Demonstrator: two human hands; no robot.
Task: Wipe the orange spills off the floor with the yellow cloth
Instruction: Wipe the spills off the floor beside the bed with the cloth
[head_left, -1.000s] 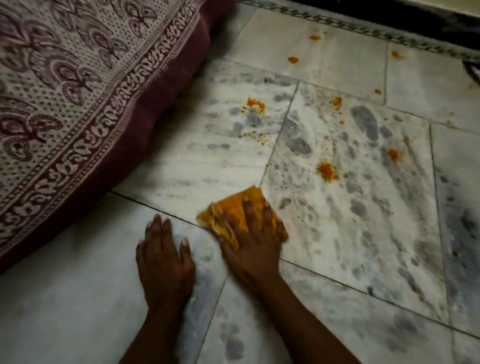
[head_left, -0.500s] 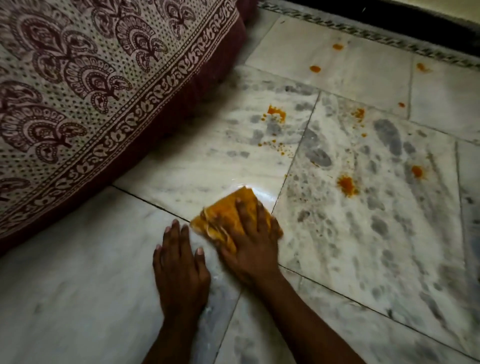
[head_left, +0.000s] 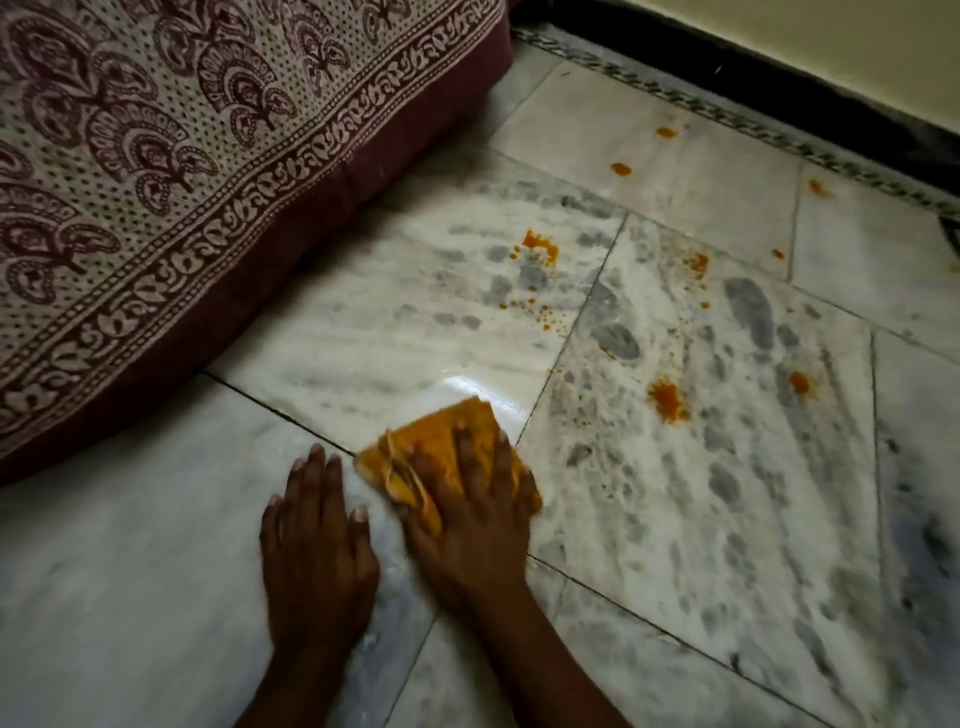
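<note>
At the far left we see one mattress (head_left: 156, 208) under a maroon-and-cream printed cover, cut off by the top and left edges, lying on the marble floor (head_left: 727, 545). Next comes our left hand (head_left: 317, 545), flat on a tile with fingers straight and spread, holding nothing. Just beside it, our right hand (head_left: 467, 514) presses down on the one yellow cloth (head_left: 441, 441), fingers laid straight across it; the cloth is bunched and sits on the floor near a tile seam, its near part hidden under the palm. A wet sheen shows on the tile just beyond the cloth.

Further right we count about eight orange spills, well apart from the cloth: a splash with scattered specks (head_left: 540, 244), a larger blot (head_left: 667, 397), a round spot (head_left: 800, 382), a smear (head_left: 696, 262), and small drops (head_left: 621, 169) toward the wall; the tiniest specks are too fine to count. One dark patterned border strip (head_left: 779, 140) runs along the pale wall (head_left: 831, 47) at top right, both cut off by the frame.
</note>
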